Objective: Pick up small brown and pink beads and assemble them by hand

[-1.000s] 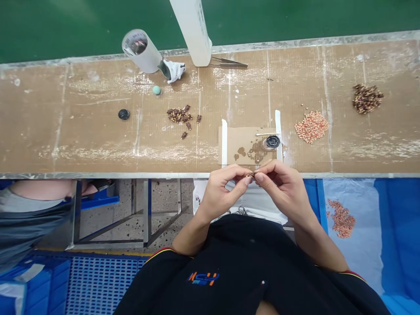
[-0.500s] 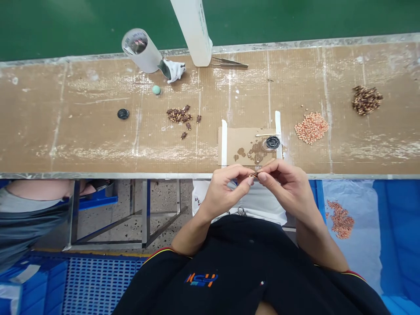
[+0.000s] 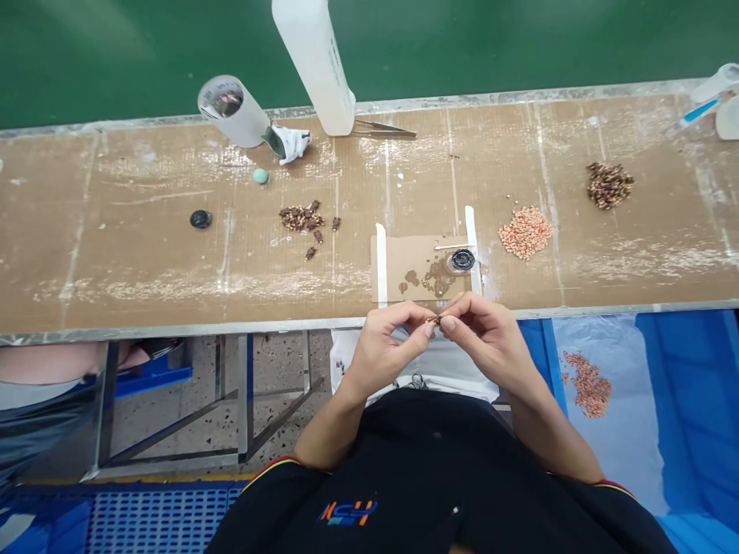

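Both hands meet at the table's front edge, fingertips pinched together around one small brown and tan piece (image 3: 434, 319). My left hand (image 3: 388, 342) grips its left end between thumb and forefinger. On its other end are the thumb and forefinger of my right hand (image 3: 488, 338). The piece resembles those in the brown pile on the table; its exact kind is too small to make out. Just beyond the hands lies a stained cardboard pad (image 3: 398, 261) taped down with white strips. A small round pot with black contents (image 3: 463, 260) and a thin stick (image 3: 453, 247) rest on it.
Left of the pad are a brown pile (image 3: 300, 218), a black disc (image 3: 201, 219) and a pale green ball (image 3: 260, 176). Behind stand a white bottle (image 3: 316, 69), a cup (image 3: 245, 119) and tweezers (image 3: 386, 130). Rightward lie pinkish pieces (image 3: 525, 232) and another brown pile (image 3: 610, 185).
The camera view has shifted, so the table's contents sit further left and more shows at the right end. Both hands keep their pinch on the small piece.
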The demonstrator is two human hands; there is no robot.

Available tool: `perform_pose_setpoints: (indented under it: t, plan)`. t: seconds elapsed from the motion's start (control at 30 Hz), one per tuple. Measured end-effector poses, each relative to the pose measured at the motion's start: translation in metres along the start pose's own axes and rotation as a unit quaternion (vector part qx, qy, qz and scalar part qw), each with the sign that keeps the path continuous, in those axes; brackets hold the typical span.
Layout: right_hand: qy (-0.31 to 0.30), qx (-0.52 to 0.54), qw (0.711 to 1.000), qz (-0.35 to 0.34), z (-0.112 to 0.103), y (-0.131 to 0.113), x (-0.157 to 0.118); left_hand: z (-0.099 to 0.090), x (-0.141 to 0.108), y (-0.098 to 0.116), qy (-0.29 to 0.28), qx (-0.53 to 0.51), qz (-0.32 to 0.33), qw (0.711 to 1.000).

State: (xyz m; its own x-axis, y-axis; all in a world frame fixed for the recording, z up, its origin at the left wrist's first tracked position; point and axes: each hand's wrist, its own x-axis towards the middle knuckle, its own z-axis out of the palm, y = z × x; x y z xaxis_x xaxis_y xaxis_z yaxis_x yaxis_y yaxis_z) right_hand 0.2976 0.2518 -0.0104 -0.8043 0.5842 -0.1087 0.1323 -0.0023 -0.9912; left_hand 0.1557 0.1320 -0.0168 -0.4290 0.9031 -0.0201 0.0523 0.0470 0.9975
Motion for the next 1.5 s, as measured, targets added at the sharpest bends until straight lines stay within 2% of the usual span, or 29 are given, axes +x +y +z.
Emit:
perform_pose_setpoints:
  t: [0.2, 0.5, 0.87, 1.03, 1.1, 1.17, 1.2, 1.27, 1.3, 1.37, 1.43, 1.5]
  plan:
    - [0.004, 0.006, 1.0, -0.001, 0.001, -0.003, 0.002, 0.0, 0.002, -0.002, 0.016, -0.001, -0.001, 1.0]
    - [0.009, -0.006, 1.0, -0.003, -0.002, 0.004, 0.004, 0.005, 0.002, -0.007, 0.012, -0.046, -0.056, 0.997]
    - [0.011, -0.012, 1.0, 0.0, -0.001, 0.008, 0.003, 0.005, 0.003, -0.007, 0.03, -0.003, -0.016, 0.999]
    - [0.025, -0.009, 1.0, -0.002, -0.003, 0.009, 0.0, 0.008, -0.001, -0.012, 0.022, -0.019, -0.067, 0.997]
    - [0.067, -0.034, 0.997, -0.015, -0.018, 0.015, -0.001, -0.002, 0.0, -0.018, 0.05, 0.007, -0.079, 0.996]
    - [0.158, -0.083, 0.984, -0.027, -0.046, 0.027, -0.001, -0.021, 0.004, -0.025, 0.144, 0.069, -0.058, 0.986]
    - [0.224, -0.118, 0.967, -0.028, -0.066, 0.034, 0.001, -0.032, 0.007, -0.029, 0.213, 0.116, -0.035, 0.97]
    - [0.349, -0.197, 0.916, -0.008, -0.111, 0.049, 0.007, -0.057, 0.014, -0.034, 0.33, 0.224, 0.018, 0.917]
    - [0.4, -0.238, 0.885, 0.008, -0.135, 0.056, 0.013, -0.069, 0.018, -0.036, 0.367, 0.271, 0.03, 0.889]
    - [0.446, -0.263, 0.855, 0.019, -0.178, 0.067, 0.027, -0.089, 0.023, -0.039, 0.395, 0.336, 0.017, 0.855]
    - [0.471, -0.285, 0.834, 0.025, -0.211, 0.075, 0.045, -0.1, 0.027, -0.04, 0.386, 0.364, -0.021, 0.848]
    - [0.488, -0.305, 0.817, 0.029, -0.232, 0.08, 0.062, -0.105, 0.029, -0.042, 0.38, 0.376, -0.033, 0.845]
